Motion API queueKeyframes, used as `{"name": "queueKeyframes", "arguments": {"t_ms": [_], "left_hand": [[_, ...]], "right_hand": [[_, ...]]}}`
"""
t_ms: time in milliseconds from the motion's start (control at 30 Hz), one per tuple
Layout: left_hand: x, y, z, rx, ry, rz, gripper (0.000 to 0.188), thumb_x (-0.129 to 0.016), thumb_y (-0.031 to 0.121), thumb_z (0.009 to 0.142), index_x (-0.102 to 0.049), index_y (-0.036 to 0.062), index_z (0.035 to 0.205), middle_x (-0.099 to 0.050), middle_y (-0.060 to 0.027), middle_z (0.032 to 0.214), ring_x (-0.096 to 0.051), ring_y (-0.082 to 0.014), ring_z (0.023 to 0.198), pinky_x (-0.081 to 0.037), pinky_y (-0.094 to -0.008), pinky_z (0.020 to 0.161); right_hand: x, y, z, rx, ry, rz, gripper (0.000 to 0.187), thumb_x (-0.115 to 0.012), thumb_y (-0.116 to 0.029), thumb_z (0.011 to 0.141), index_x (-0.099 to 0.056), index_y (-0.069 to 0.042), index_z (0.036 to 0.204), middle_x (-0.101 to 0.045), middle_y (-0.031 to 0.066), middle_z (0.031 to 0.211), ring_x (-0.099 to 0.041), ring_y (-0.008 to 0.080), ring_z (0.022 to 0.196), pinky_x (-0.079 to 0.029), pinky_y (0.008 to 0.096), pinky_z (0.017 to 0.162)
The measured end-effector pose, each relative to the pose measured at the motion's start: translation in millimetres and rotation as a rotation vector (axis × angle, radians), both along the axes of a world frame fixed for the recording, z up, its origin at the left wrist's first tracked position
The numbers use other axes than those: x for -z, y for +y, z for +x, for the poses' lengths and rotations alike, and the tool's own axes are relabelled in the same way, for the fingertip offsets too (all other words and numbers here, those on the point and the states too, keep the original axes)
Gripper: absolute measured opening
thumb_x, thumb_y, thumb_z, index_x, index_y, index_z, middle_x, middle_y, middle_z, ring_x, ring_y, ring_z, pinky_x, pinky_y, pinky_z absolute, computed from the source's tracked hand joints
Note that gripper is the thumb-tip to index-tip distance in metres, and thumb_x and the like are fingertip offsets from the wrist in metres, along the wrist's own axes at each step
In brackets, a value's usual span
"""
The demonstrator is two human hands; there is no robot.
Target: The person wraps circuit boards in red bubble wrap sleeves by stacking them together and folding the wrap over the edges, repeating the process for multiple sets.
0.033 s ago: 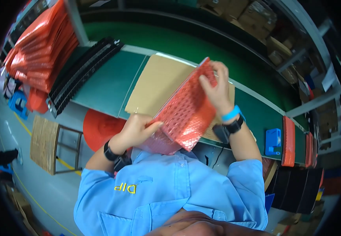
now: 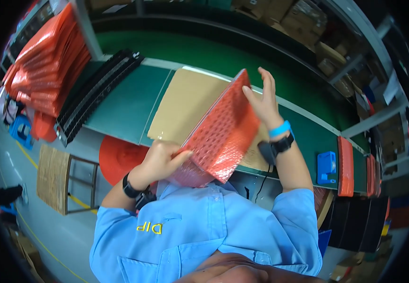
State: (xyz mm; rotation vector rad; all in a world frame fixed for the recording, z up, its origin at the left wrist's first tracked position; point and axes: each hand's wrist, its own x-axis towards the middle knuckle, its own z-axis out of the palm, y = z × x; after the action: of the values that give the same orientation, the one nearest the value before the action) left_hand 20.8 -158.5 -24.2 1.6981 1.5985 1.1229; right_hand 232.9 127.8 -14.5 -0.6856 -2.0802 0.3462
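A red bubble-wrap bag [image 2: 223, 127] is held tilted above a brown cardboard sheet [image 2: 181, 99] on the green bench. A pale, thin edge runs along its upper left side; what lies inside, if anything, is hidden. My left hand [image 2: 162, 160] pinches the bag's near left corner between thumb and fingers. At the far right end is my right hand [image 2: 265, 104], its fingers spread apart. Its thumb tip overlaps the bag's edge in view; whether they touch I cannot tell.
Red bubble bags [image 2: 49, 66] are piled at the far left, beside black slotted rails [image 2: 98, 89]. A wooden-topped stool [image 2: 53, 179] stands left of a red round stool [image 2: 119, 158]. On the right are a blue holder [image 2: 327, 167] and a red wrapped stack [image 2: 345, 165].
My right hand has let go of the bag's far end, its fingers spreading up and to the right. My left hand keeps its grip with little movement.
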Motion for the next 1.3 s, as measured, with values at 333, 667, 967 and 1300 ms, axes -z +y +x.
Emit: {"name": "queueKeyframes", "arguments": {"t_ms": [333,667,967,1300], "left_hand": [[-38.2,-26.8,-14.7,0.106,0.435,0.299,0.014,-0.076,0.015,0.082,-0.073,0.0026,0.079,-0.059,-0.0124,0.060,-0.060,-0.0281,0.052,-0.046,-0.0340,0.047],[-40.9,-48.9,-38.9,-0.159,0.469,0.412,0.011,-0.076,0.004,0.076,-0.073,-0.0014,0.084,-0.057,-0.0123,0.059,-0.055,-0.0251,0.048,-0.041,-0.0330,0.046],[-42.7,-47.4,-27.5,-0.150,0.382,0.452,0.007,-0.073,0.003,0.075,-0.068,-0.0022,0.076,-0.053,-0.0120,0.057,-0.051,-0.0253,0.047,-0.037,-0.0327,0.046],[-5.6,33.6,-15.7,-0.141,0.016,-0.104,0.037,-0.070,0.028,0.091,-0.065,-0.0044,0.074,-0.057,-0.0132,0.056,-0.055,-0.0147,0.051,-0.042,-0.0345,0.049]], "right_hand": [[-20.2,13.3,51.2,-0.497,-0.059,-0.863,0.038,-0.072,-0.013,0.092,-0.052,-0.007,0.124,-0.059,0.0061,0.119,-0.057,0.0172,0.114,-0.048,0.0324,0.101],[-39.7,-47.9,69.9,-0.546,0.159,-0.448,0.024,-0.068,-0.007,0.094,-0.051,-0.008,0.111,-0.060,0.0064,0.107,-0.059,0.0130,0.097,-0.051,0.0291,0.087],[-73.4,-63.9,85.2,-0.460,0.163,-0.396,0.030,-0.071,-0.013,0.093,-0.051,-0.005,0.115,-0.061,0.0067,0.107,-0.060,0.0130,0.098,-0.050,0.0292,0.089],[-42.6,13.2,70.5,-0.004,-0.080,-0.271,0.050,-0.076,-0.018,0.087,-0.053,0.000,0.129,-0.063,0.0102,0.106,-0.063,0.0249,0.102,-0.051,0.0332,0.093]]}}
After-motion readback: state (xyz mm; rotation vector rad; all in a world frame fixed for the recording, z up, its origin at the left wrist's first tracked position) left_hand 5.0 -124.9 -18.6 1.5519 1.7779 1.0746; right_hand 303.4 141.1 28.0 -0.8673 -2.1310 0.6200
